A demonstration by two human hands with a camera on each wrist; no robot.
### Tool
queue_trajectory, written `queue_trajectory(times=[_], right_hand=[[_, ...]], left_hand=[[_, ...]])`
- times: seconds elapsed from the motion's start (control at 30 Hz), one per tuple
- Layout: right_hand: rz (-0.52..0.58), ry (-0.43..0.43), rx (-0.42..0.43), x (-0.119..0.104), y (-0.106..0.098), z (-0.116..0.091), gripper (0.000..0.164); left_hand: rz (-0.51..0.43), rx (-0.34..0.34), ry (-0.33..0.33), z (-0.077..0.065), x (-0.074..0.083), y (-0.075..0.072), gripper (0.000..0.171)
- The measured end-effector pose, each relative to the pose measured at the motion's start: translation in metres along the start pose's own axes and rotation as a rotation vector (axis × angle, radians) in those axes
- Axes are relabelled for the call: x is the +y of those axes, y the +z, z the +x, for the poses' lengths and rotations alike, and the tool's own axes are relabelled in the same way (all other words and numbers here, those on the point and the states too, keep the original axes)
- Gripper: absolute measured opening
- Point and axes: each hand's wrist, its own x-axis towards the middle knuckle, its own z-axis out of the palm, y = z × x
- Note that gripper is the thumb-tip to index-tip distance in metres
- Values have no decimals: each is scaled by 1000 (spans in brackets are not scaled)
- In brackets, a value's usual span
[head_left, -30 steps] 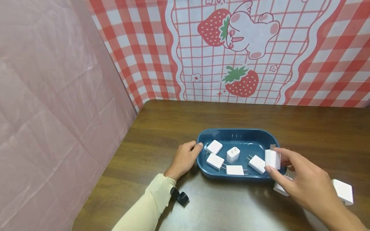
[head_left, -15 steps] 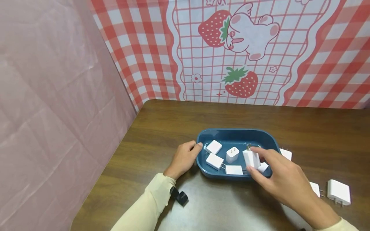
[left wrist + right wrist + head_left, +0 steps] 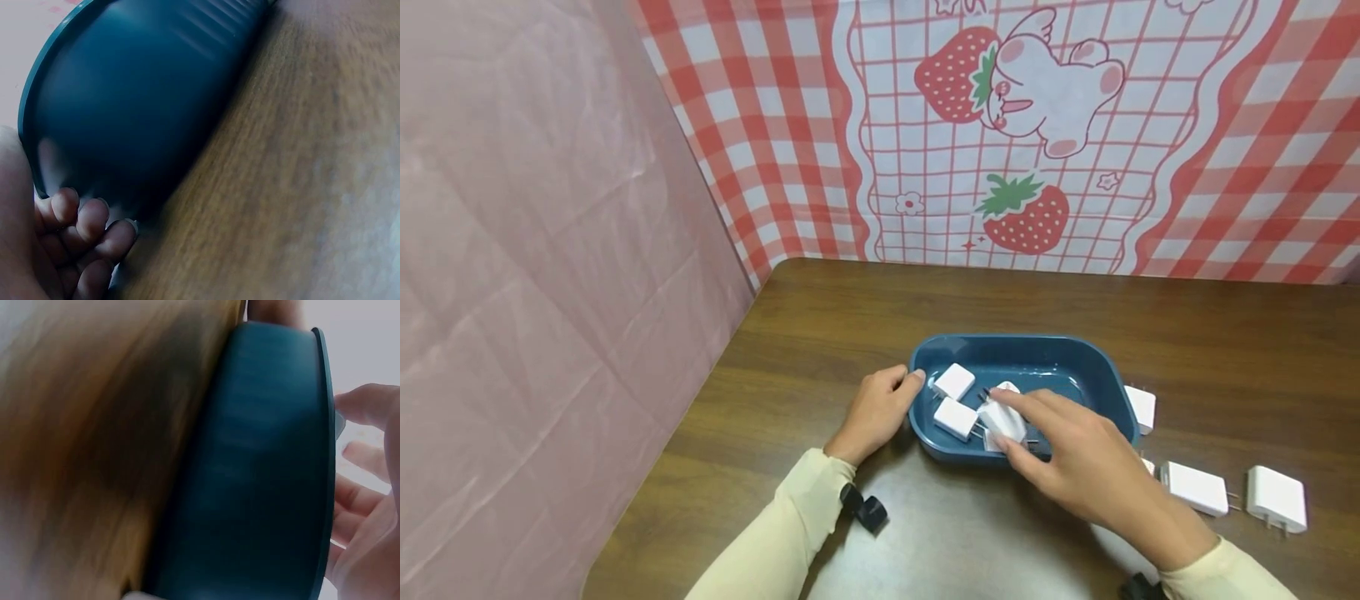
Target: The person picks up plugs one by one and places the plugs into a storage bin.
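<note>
A blue tray (image 3: 1037, 352) lies on the table with several white charger plugs (image 3: 955, 382) in it. My left hand (image 3: 876, 412) holds the tray's left end, thumb at the rim; in the left wrist view its curled fingers (image 3: 94, 222) touch the outer wall. Thumb and fingers of my right hand (image 3: 1086, 454) pinch a white charger plug (image 3: 1002, 422), tilted with prongs up-left, above the middle of the tray. It partly covers two plugs behind and below it. The right hand hides the tray's front right part. In the right wrist view, the tray wall (image 3: 269, 456) hides most of the held plug.
Right of the tray, more white charger plugs (image 3: 1195, 488) lie on the wooden table (image 3: 835, 317), one of them close against the tray's right end. A checked strawberry cloth (image 3: 775, 125) hangs behind the table, and a pink cloth (image 3: 550, 250) at its left.
My right hand has carried the charger plug leftward from the tray's right end to its middle and tipped it over. My left hand and the tray stay in place.
</note>
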Motion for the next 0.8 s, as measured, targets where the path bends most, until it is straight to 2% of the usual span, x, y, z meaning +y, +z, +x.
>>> queue_trajectory(times=[0.3, 0.53, 0.8], right_hand=[[15, -4, -37, -10, 16, 13, 43], [55, -20, -70, -16, 22, 21, 37], [67, -10, -85, -21, 26, 24, 29]], left_hand=[[3, -10, -11, 0, 0, -2, 45], [-4, -25, -23, 0, 0, -2, 44], [-7, -11, -17, 0, 0, -3, 44]])
